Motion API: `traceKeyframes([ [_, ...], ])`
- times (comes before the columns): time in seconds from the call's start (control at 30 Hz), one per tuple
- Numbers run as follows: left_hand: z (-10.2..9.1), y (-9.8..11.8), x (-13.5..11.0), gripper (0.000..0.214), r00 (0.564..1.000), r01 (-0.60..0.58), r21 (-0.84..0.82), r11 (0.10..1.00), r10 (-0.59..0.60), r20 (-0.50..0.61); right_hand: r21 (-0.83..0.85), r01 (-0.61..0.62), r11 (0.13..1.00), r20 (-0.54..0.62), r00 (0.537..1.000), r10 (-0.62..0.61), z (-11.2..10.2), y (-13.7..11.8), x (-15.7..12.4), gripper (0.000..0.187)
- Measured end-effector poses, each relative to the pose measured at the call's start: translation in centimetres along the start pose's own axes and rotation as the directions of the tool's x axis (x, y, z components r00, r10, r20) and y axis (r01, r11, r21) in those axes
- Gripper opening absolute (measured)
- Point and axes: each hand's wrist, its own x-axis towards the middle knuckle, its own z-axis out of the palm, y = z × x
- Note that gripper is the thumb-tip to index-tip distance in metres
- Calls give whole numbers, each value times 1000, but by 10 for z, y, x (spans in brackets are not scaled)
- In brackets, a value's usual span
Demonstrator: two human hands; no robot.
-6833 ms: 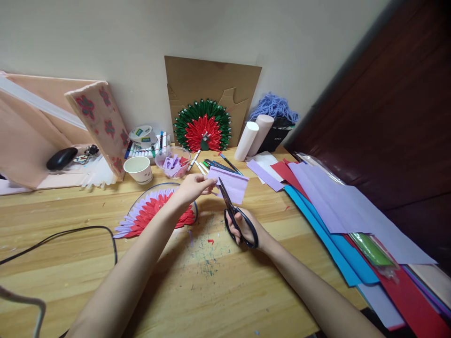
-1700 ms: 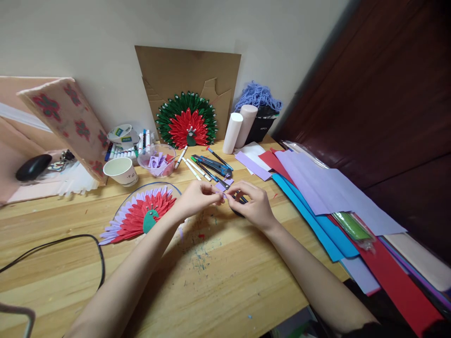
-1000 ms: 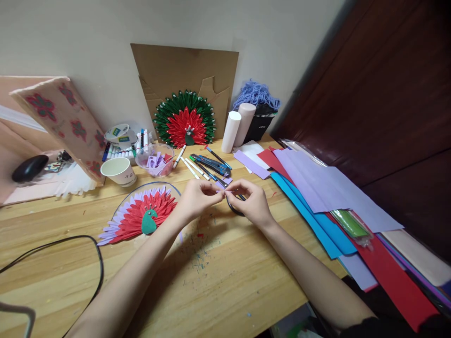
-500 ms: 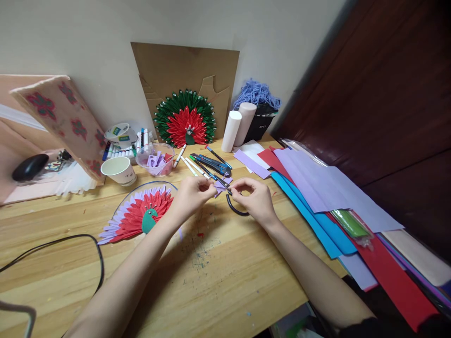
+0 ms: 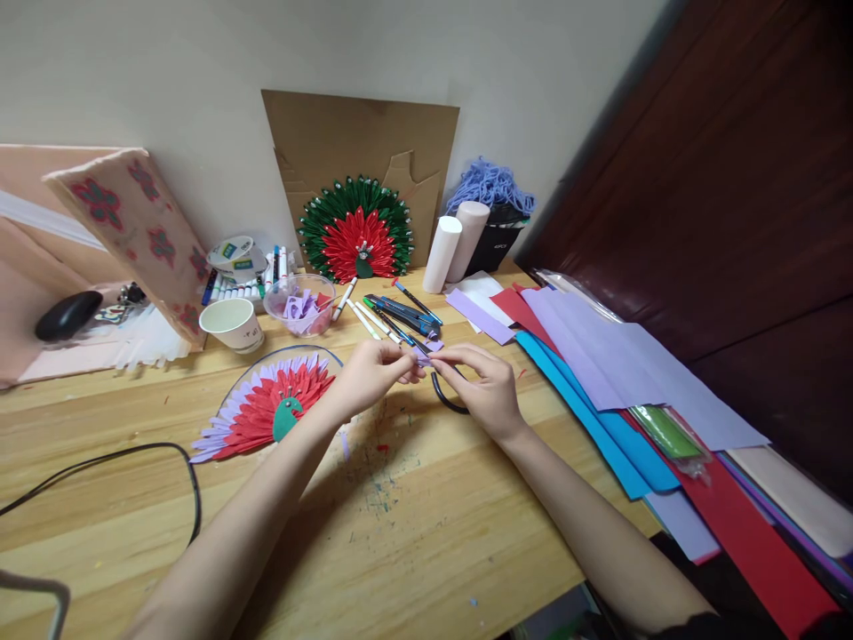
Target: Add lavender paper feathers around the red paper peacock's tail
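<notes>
My left hand (image 5: 378,375) is closed in a pinch over the middle of the table. Its fingertips meet those of my right hand (image 5: 484,388), also pinched. Between them shows a small purple paper piece (image 5: 422,359), mostly covered by the fingers. Just under the right hand lie scissors, their black handle (image 5: 445,396) partly hidden. More purple scraps (image 5: 434,346) lie behind the fingertips. Left of my left hand, a round fan-like sheet bears a paper peacock (image 5: 288,418) with red and purple feathers.
Behind the hands lie a blue cutter (image 5: 406,313) and several pens. A clear bowl (image 5: 299,307) of scraps and a paper cup (image 5: 232,324) stand left. Coloured paper sheets (image 5: 600,356) cover the right side. Cardboard with a green-red peacock (image 5: 363,236) leans on the wall. A black cable (image 5: 147,446) lies left.
My hands have come together, fingertips now meeting where a gap was before. The right fingers have straightened and moved left. The view has shifted slightly.
</notes>
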Motion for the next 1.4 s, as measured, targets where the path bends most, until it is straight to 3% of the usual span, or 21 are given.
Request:
traceKeyframes([
  [0.13, 1, -1, -3, 24, 977, -186, 107, 977, 196, -86, 138, -162, 977, 13, 987, 162, 2, 6, 0, 10],
  [0.27, 2, 1, -5, 19, 932, -322, 298, 899, 356, -65, 232, -299, 926, 46, 954, 297, 4, 10, 1, 13],
  [0.57, 1, 0, -5, 19, 906, -376, 454, 808, 423, -3, 270, -308, 912, 82, 951, 297, 3, 11, 3, 14],
  [0.73, 1, -1, -5, 20, 901, -382, 502, 776, 434, 16, 226, -234, 946, 101, 971, 216, 0, 10, 3, 14],
  [0.97, 4, 1, -6, 17, 902, -379, 537, 753, 430, 34, -4, -38, 999, 60, 997, 38, -3, 3, 3, 10],
  [1.27, 3, 6, -8, 4, 904, -376, 449, 810, 428, -16, -8, 139, 990, 72, 988, -138, -8, 2, 3, 14],
  [1.4, 3, 5, -8, 4, 908, -374, 380, 846, 417, -33, 5, 160, 987, 58, 985, -160, -8, 4, 3, 11],
])
